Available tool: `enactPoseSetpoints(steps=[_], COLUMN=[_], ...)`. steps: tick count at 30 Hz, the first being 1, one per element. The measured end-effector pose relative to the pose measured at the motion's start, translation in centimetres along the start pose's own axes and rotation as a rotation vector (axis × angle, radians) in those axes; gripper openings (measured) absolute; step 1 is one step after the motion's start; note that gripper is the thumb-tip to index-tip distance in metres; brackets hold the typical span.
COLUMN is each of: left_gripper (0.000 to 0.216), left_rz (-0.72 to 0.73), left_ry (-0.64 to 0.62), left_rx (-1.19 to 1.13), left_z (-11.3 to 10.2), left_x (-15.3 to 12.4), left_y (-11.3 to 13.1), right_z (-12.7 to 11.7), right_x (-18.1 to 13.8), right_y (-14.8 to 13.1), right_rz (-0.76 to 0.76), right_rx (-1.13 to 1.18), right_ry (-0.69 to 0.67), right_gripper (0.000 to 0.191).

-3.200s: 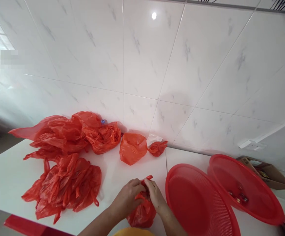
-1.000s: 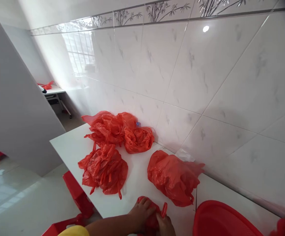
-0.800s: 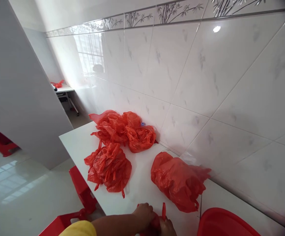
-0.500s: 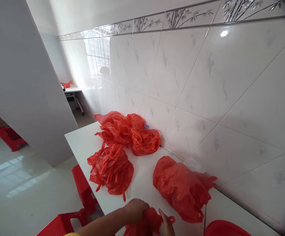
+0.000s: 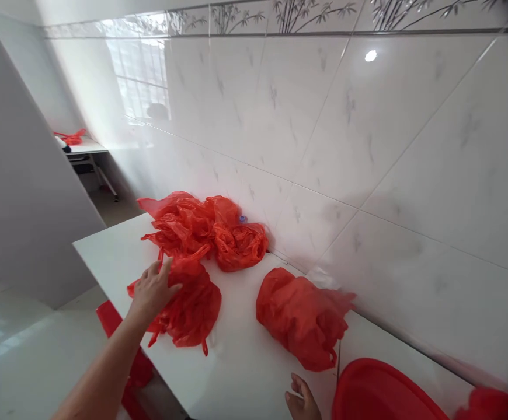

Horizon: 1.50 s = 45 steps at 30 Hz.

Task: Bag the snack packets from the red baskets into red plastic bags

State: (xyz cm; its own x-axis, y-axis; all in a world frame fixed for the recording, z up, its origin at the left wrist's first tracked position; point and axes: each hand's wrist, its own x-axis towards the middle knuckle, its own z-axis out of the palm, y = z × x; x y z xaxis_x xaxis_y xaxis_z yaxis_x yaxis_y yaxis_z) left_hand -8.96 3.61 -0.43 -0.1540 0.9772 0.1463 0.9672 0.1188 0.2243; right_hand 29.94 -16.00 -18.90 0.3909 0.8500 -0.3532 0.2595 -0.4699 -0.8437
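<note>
I see the front pile of red bags (image 5: pixel 199 309) on the left part of the white table (image 5: pixel 236 344): thin, crumpled, slightly see-through plastic, smoother near the top, with thin handle loops trailing at its near edge. The left hand (image 5: pixel 153 287) is over it, fingers apart and thumb spread; I can't tell whether the fingertips touch the plastic. The right hand (image 5: pixel 303 399), partly cut off by the lower edge of my view, has loosely curled fingers with nothing visible in them.

Half a second ago I had both hands together on a red bag at the near side of the table; now they are well apart and that spot shows bare tabletop.

Behind the front pile, the back pile of red bags (image 5: pixel 181 219) crowds close, with a rounded bundle (image 5: pixel 240 248) beside it and a small blue cap (image 5: pixel 242 219) near the wall (image 5: pixel 258 116). A long red bundle (image 5: pixel 300 318) lies between that and the red basket (image 5: pixel 381 391). The left hand and forearm hide part of the front pile from me.
</note>
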Motion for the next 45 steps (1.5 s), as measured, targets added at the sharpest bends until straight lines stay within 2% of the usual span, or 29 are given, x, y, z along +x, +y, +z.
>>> enactPoseSetpoints(steps=[2, 5, 8, 12, 15, 19, 22, 25, 27, 29, 32, 36, 38, 42, 43, 45], left_gripper=[0.075, 0.067, 0.064, 0.061, 0.058, 0.058, 0.056, 0.052, 0.053, 0.067, 0.094, 0.111, 0.098, 0.03, 0.021, 0.02], left_rz=[-0.004, 0.052, 0.121, 0.136, 0.062, -0.009, 0.073, 0.305, 0.465, 0.584, 0.715, 0.753, 0.685, 0.534, 0.508, 0.45], left_ry=[-0.05, -0.217, -0.218, -0.213, -0.104, 0.139, 0.195, 0.107, -0.027, -0.18, -0.315, -0.36, -0.377, -0.371, -0.357, -0.312], left_rx=[0.077, 0.089, 0.093, 0.092, 0.075, 0.004, -0.111, -0.271, -0.384, -0.458, -0.48, -0.446, -0.514, -0.721, -0.756, -0.831], left_z=[2.8, 6.8, 9.3, 9.6, 8.2, 6.0, 5.9, 7.2, 8.4, 9.5, 10.9, 12.7, 13.6, 14.6, 14.5, 14.0], left_x=[0.2, 0.2, 0.5, 1.2, 1.0, -0.7, -1.9, -3.1, -4.1, -5.3, -7.1, -7.7, -7.1, -4.6, -3.8, -2.2], left_y=[-0.7, -1.5, -2.3, -3.0, -2.2, 0.9, 4.0, 7.4, 9.9, 12.5, 16.4, 20.8, 22.3, 23.2, 23.1, 22.8], right_z=[-0.6, -1.6, -2.6, -4.0, -5.0, -5.5, -5.1, -4.3, -3.7, -3.2, -2.5, -1.1, -0.3, 1.0, 1.1, 0.9], right_x=[-0.3, -0.6, -0.6, 0.3, 1.5, 3.1, 4.0, 4.5, 4.5, 4.3, 3.9, 3.6, 3.4, 2.9, 2.8, 2.7], right_y=[-0.7, -1.6, -2.8, -5.0, -6.4, -7.5, -8.2, -9.2, -9.8, -10.4, -11.5, -13.5, -14.3, -14.4, -14.0, -12.9], right_rz=[0.098, 0.245, 0.272, 0.255, 0.281, 0.226, 0.133, 0.07, 0.034, 0.004, -0.043, -0.142, -0.2, -0.333, -0.351, -0.35], right_rx=[0.032, 0.165, 0.376, 0.72, 0.861, 0.764, 0.666, 0.595, 0.51, 0.41, 0.313, 0.245, 0.22, 0.204, 0.194, 0.157], right_ry=[-0.019, -0.064, -0.049, 0.031, 0.064, 0.124, 0.188, 0.206, 0.215, 0.233, 0.255, 0.25, 0.22, 0.205, 0.231, 0.301], right_gripper=[0.075, 0.087, 0.085, 0.074, 0.07, 0.064, 0.058, 0.053, 0.053, 0.053, 0.049, 0.043, 0.042, 0.047, 0.047, 0.041])
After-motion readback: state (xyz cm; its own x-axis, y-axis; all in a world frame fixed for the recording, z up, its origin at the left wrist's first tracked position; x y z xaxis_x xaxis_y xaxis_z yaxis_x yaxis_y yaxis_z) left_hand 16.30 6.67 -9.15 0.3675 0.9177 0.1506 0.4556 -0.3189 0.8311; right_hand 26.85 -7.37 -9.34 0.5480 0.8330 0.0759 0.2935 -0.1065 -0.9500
